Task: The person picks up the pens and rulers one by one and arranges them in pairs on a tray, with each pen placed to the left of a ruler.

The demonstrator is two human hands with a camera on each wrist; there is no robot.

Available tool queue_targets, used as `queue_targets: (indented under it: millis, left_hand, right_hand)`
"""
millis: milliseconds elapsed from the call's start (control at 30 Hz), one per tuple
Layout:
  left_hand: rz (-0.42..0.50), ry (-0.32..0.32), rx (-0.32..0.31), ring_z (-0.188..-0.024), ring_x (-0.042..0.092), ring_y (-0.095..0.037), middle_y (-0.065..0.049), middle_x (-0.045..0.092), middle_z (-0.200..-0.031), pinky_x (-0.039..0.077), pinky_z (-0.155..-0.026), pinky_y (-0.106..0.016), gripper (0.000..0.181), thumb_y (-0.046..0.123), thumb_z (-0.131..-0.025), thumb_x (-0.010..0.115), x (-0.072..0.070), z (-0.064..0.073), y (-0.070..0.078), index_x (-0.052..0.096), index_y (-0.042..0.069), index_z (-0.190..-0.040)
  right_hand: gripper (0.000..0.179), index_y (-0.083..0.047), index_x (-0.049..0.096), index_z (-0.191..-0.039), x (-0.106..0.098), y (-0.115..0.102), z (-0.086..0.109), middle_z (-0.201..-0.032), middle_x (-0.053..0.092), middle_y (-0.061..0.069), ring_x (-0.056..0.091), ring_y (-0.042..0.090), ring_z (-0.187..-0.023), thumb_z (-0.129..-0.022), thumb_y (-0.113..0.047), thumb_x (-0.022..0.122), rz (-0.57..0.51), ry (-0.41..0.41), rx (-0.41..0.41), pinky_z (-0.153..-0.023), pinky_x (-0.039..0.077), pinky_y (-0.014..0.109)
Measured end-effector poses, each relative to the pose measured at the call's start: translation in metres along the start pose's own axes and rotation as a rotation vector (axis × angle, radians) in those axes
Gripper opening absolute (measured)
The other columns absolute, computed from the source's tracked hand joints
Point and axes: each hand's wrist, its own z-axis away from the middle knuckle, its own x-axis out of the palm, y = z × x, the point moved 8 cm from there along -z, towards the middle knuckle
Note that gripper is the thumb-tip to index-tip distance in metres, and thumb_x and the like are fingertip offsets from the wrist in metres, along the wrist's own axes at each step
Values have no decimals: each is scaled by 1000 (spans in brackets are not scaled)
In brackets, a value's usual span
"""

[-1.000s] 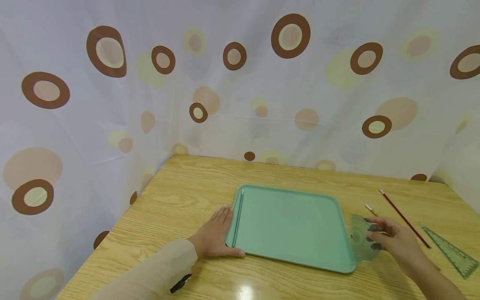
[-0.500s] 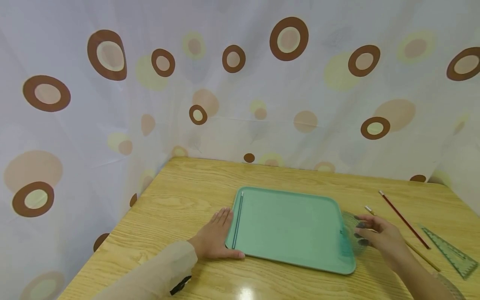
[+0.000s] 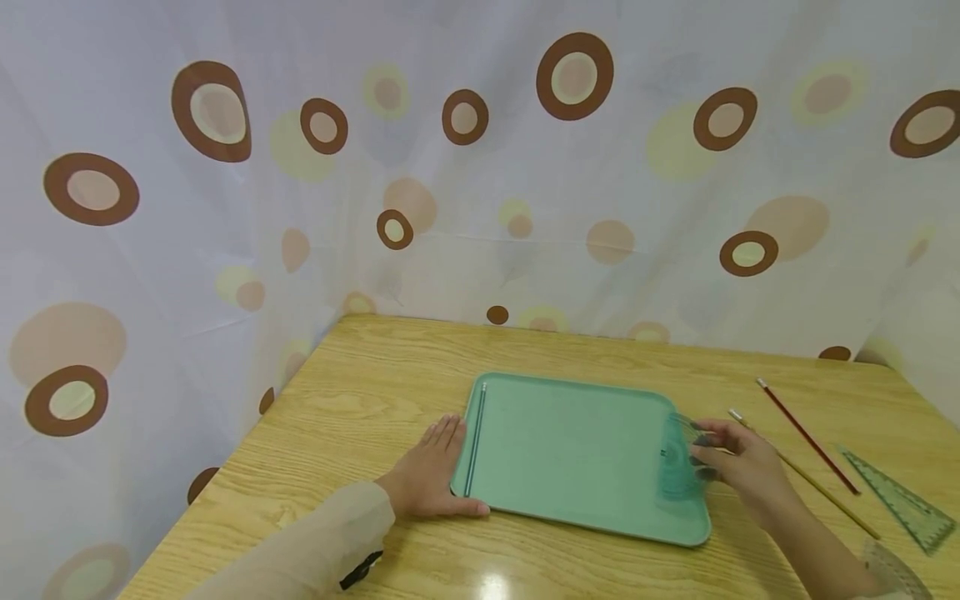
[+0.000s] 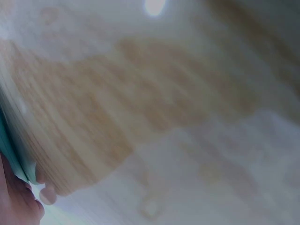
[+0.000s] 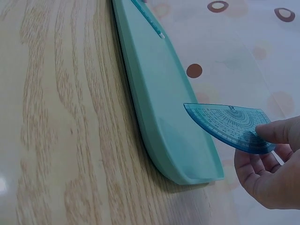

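My right hand [image 3: 738,462] pinches a clear blue-green protractor [image 5: 229,123] between thumb and fingers. In the head view the protractor overlaps the right end of the green tray [image 3: 577,458]; the right wrist view has it raised above the tray, flat face tilted. My left hand [image 3: 429,471] lies with straight fingers along the tray's left side, thumb at the near left corner. Just inside that left side lies a dark teal pencil [image 3: 476,442], roughly parallel to the edge. A small part of the left hand [image 4: 21,201] shows in the left wrist view.
Right of the tray on the wooden table [image 3: 397,358] lie a red pencil [image 3: 810,437], a yellow pencil [image 3: 825,496] and a clear triangular ruler [image 3: 900,500]. Another clear curved scale [image 3: 892,571] sits near the right forearm. A patterned curtain [image 3: 525,167] stands behind.
My right hand has carried the protractor leftward, from beside the tray to over its right end. More of the yellow pencil shows now. My left hand has stayed put.
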Motion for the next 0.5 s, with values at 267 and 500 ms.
queue_targets:
  millis: [267,500]
  left_hand:
    - [2,2,-3,-144,10,-32,-22,11,-154,17,-117,-42,116,80,-75,42,0,0,-1,10,-5,-147]
    - [4,0,-7,-144,9,-33,-22,10,-154,16,-117,-42,117,80,-75,42,1,-1,-2,9,-5,-147]
  right_hand:
    - [23,-19,57,-107,9,-5,-4,-87,52,-10,58,2,-75,-88,-7,62,14,5,-38,-68,55,21]
    - [32,0,51,-119,21,-8,-5,-89,52,-10,58,2,-76,-90,-9,60,70,-9,-37,-70,54,22]
